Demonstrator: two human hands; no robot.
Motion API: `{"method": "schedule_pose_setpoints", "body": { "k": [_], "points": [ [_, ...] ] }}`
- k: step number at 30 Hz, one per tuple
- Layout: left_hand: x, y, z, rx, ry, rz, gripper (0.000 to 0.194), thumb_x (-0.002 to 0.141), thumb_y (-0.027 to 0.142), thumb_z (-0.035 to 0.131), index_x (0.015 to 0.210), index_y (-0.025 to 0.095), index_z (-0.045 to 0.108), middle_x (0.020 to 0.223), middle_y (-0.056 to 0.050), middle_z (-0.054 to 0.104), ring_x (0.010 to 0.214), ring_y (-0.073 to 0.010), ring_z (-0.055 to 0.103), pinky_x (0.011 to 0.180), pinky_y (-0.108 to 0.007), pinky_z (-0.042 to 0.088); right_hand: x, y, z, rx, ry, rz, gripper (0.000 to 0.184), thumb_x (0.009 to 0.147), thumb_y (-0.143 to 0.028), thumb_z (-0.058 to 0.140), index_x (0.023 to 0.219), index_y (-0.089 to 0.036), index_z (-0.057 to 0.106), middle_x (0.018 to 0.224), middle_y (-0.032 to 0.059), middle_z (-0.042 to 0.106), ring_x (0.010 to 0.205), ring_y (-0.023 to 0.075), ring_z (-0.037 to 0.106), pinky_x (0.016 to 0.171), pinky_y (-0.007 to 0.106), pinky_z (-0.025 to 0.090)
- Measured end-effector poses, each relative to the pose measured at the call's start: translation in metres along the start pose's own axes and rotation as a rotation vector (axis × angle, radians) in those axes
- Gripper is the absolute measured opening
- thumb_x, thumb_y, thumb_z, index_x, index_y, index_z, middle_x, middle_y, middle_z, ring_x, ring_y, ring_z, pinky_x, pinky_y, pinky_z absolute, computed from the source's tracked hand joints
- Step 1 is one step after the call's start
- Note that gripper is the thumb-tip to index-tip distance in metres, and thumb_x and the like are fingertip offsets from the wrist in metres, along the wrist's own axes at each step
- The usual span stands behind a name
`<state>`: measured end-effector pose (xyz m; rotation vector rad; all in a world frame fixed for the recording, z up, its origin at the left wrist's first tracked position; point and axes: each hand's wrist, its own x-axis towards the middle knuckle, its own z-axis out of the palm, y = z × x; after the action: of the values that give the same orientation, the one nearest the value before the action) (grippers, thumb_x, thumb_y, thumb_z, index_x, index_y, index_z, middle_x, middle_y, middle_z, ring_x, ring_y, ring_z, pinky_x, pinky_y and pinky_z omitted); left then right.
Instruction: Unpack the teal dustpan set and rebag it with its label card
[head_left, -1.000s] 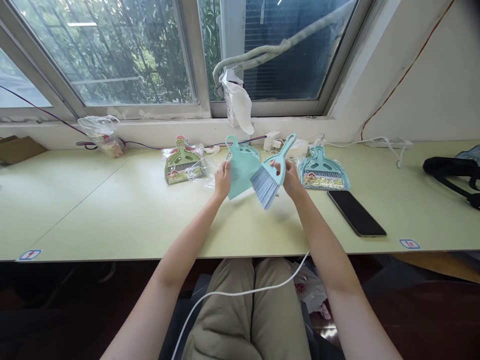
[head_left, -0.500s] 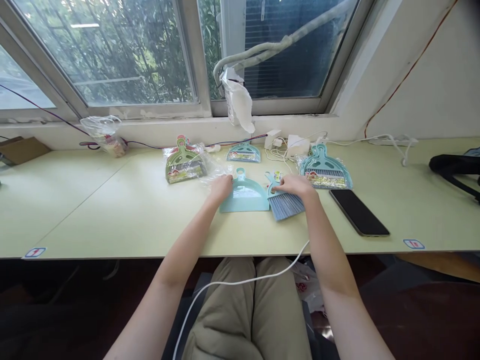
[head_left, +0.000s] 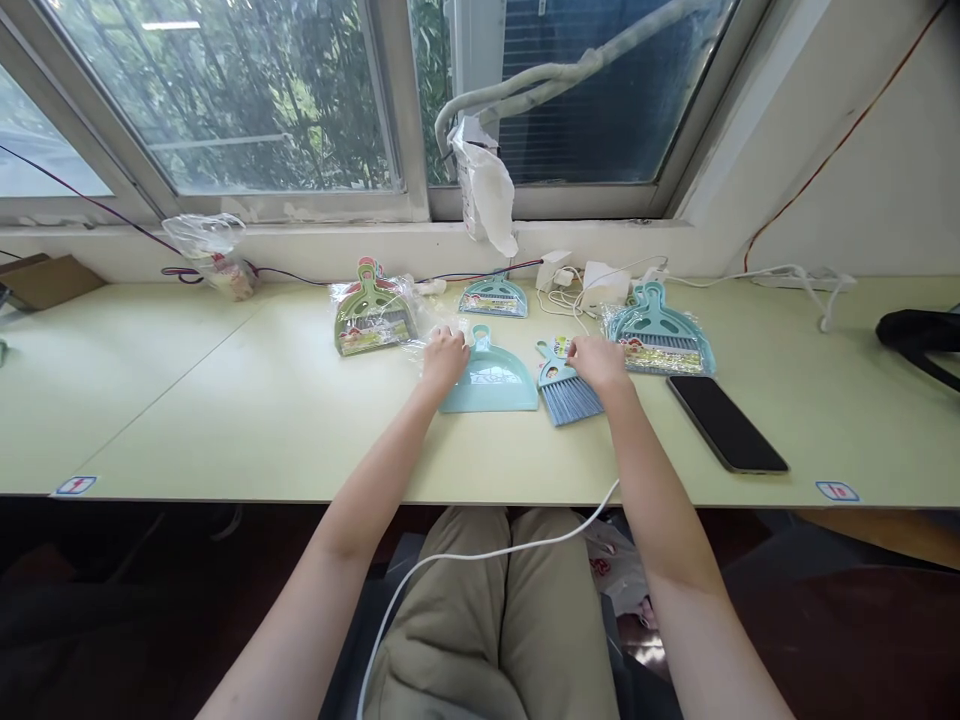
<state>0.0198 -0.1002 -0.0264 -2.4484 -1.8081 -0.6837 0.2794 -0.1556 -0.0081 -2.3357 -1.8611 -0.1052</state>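
On our table, the dustpan lies flat, handle at 12 o'clock, L hand nearer, at its 10 o'clock edge. The brush, bristles toward approx. 5, sits by our R hand. We're hands apart; can't tell if either grips.

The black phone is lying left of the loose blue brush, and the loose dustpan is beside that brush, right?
Not quite: the head view shows the phone to the right of the loose blue brush. The loose dustpan is indeed beside that brush.
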Motion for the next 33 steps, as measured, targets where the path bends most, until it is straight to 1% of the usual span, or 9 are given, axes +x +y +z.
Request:
{"method": "schedule_pose_setpoints", "body": {
  "k": [6, 11, 13, 16, 18, 20, 23, 27, 33],
  "points": [
    [0.000, -0.004, 0.010, 0.028, -0.062, 0.046, 0.023, 0.088, 0.024, 0.050, 0.099, 0.016, 0.069, 0.110, -0.016, 0.055, 0.113, -0.0323, 0.046, 0.090, -0.042, 0.043, 0.006, 0.011, 0.012, 0.042, 0.038, -0.039, 0.017, 0.079, -0.023, 0.069, 0.095, -0.021, 0.075, 0.110, 0.0130, 0.065, 0.111, 0.0303, 0.053, 0.083, 0.037, 0.043],
    [0.004, -0.009, 0.014, -0.106, -0.032, 0.024, 0.018, 0.087, 0.021, 0.051, 0.092, 0.018, 0.069, 0.107, -0.014, 0.057, 0.113, -0.0304, 0.047, 0.094, -0.041, 0.041, 0.008, 0.017, 0.011, 0.081, 0.077, -0.101, 0.011, 0.079, -0.023, 0.068, 0.088, -0.020, 0.074, 0.110, 0.0118, 0.065, 0.114, 0.0311, 0.051, 0.089, 0.041, 0.041],
    [0.008, -0.014, 0.012, -0.210, 0.010, -0.043, 0.016, 0.087, 0.020, 0.052, 0.089, 0.019, 0.067, 0.106, -0.013, 0.059, 0.111, -0.0290, 0.049, 0.096, -0.040, 0.040, 0.009, 0.020, 0.004, 0.237, 0.099, -0.162, 0.013, 0.080, -0.024, 0.067, 0.091, -0.020, 0.072, 0.110, 0.0100, 0.066, 0.111, 0.0281, 0.054, 0.091, 0.040, 0.041],
    [0.016, -0.023, 0.007, -0.356, 0.091, -0.186, 0.016, 0.087, 0.018, 0.049, 0.090, 0.019, 0.064, 0.102, -0.011, 0.062, 0.105, -0.0259, 0.053, 0.094, -0.039, 0.040, 0.008, 0.019, -0.006, 0.680, 0.012, -0.287, 0.018, 0.081, -0.030, 0.065, 0.096, -0.020, 0.068, 0.100, 0.0061, 0.069, 0.092, 0.0203, 0.063, 0.082, 0.033, 0.046],
    [0.020, -0.026, 0.004, -0.470, 0.130, -0.250, 0.016, 0.088, 0.017, 0.047, 0.092, 0.018, 0.062, 0.098, -0.010, 0.065, 0.099, -0.0233, 0.057, 0.091, -0.037, 0.041, 0.006, 0.010, -0.008, 0.921, -0.037, -0.353, 0.024, 0.078, -0.037, 0.068, 0.094, -0.020, 0.066, 0.093, 0.0046, 0.070, 0.078, 0.0173, 0.065, 0.073, 0.030, 0.048],
    [0.022, -0.024, 0.002, -0.611, 0.119, -0.269, 0.014, 0.087, 0.018, 0.048, 0.092, 0.017, 0.061, 0.093, -0.008, 0.066, 0.092, -0.0211, 0.059, 0.086, -0.035, 0.043, 0.003, -0.005, -0.006, 0.999, -0.003, -0.367, 0.027, 0.076, -0.040, 0.069, 0.092, -0.019, 0.066, 0.091, 0.0042, 0.070, 0.069, 0.0159, 0.064, 0.067, 0.029, 0.047],
    [0.020, -0.011, 0.004, -0.853, 0.011, -0.211, 0.013, 0.086, 0.027, 0.052, 0.087, 0.017, 0.060, 0.088, -0.005, 0.066, 0.087, -0.0195, 0.060, 0.082, -0.033, 0.045, -0.005, -0.030, 0.001, 0.829, 0.140, -0.310, 0.021, 0.080, -0.038, 0.065, 0.095, -0.023, 0.068, 0.094, 0.0028, 0.072, 0.069, 0.0159, 0.063, 0.068, 0.030, 0.046],
    [0.011, 0.008, 0.009, -1.130, -0.231, -0.054, 0.027, 0.081, 0.039, 0.060, 0.095, 0.016, 0.062, 0.097, -0.007, 0.068, 0.093, -0.0206, 0.061, 0.084, -0.033, 0.046, -0.011, -0.045, 0.007, 0.524, 0.260, -0.299, 0.018, 0.084, -0.037, 0.062, 0.095, -0.026, 0.070, 0.094, 0.0026, 0.073, 0.084, 0.0210, 0.063, 0.075, 0.033, 0.045],
    [0.005, 0.015, 0.009, -1.118, -0.377, 0.084, 0.037, 0.076, 0.043, 0.064, 0.101, 0.016, 0.068, 0.103, -0.007, 0.069, 0.095, -0.0223, 0.060, 0.085, -0.034, 0.045, -0.005, -0.038, 0.009, 0.555, 0.318, -0.359, 0.027, 0.083, -0.040, 0.062, 0.104, -0.023, 0.069, 0.114, 0.0097, 0.067, 0.114, 0.0288, 0.054, 0.094, 0.043, 0.043]
  ]
}}
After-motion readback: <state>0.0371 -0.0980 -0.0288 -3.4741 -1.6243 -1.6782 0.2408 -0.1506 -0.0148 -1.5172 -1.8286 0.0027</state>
